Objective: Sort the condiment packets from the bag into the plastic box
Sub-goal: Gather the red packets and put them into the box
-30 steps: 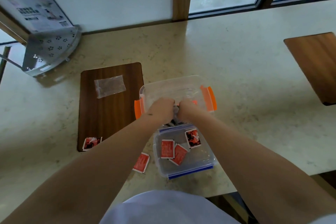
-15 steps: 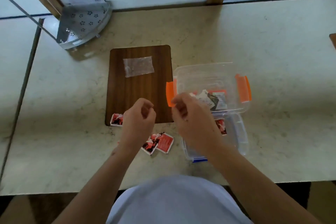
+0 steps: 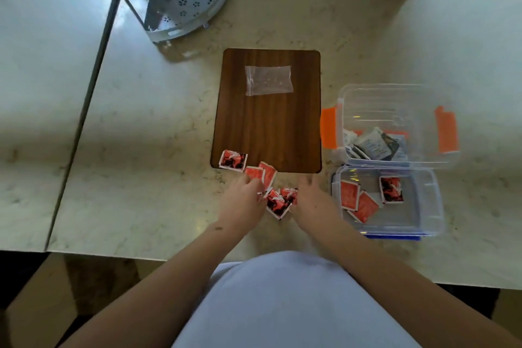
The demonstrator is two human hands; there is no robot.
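Pale marble counter (image 3: 158, 133) by a window; both hands (image 3: 240, 202) (image 3: 312, 202), loosely open and gripping nothing (fingers blurred), flank red packets (image 3: 279, 200) just below the wooden board (image 3: 268, 121).

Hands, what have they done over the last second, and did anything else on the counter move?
Both left the orange-latched box and came down to the loose red packets: left hand touching them, right hand beside. The boxes, empty bag and board look unmoved.

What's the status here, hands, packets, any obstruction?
Left hand and right hand flank loose red packets, grip unclear. Three already in blue-latched box. Nothing blocking.
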